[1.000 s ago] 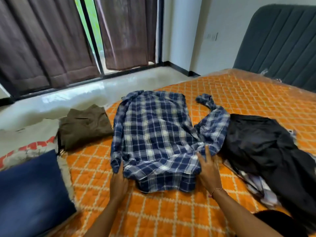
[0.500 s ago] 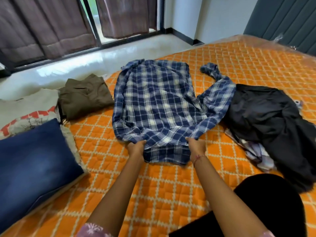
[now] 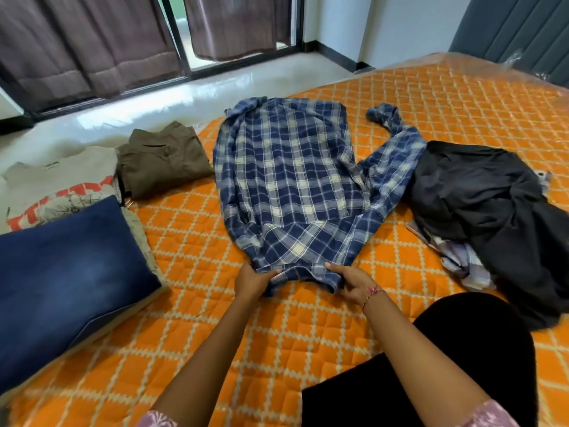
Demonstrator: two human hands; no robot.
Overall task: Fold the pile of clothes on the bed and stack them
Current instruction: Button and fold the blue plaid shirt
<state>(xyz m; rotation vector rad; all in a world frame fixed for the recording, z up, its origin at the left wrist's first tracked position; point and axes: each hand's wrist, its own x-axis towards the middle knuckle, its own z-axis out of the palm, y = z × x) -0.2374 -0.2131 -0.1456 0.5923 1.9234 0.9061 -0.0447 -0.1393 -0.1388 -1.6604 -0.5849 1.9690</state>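
A blue checked shirt (image 3: 286, 180) is spread flat in the middle of the bed (image 3: 308, 328), which is covered by an orange quilt with a pale diamond pattern. The near edge of the shirt is pinched by both hands. The left hand (image 3: 251, 283) is curled on the near left corner, and the right hand (image 3: 354, 282), with a thread band at the wrist, is curled on the near right corner. Each grip is closed on cloth. One sleeve (image 3: 391, 161) is stretched out to the right and its far end is crumpled.

Just right of the shirt, a loose pile (image 3: 492, 217) of clothes is seen, with a black piece on top and a pale checked piece poking out below. The sleeve touches this pile, so that side is crowded.

On the left, folded things are laid near the bed's edge. A brown shirt (image 3: 163, 164) is folded just beside the checked shirt. Next to it a grey top (image 3: 58, 183) with red print is laid, and folded jeans (image 3: 67, 272) are resting partly on that top.

A black-clad knee (image 3: 455, 349) is seen at the bottom right, close to the right arm. Beyond the bed, a shiny floor (image 3: 154, 109), brown curtains (image 3: 86, 44) and a dark headboard (image 3: 517, 32) are seen.
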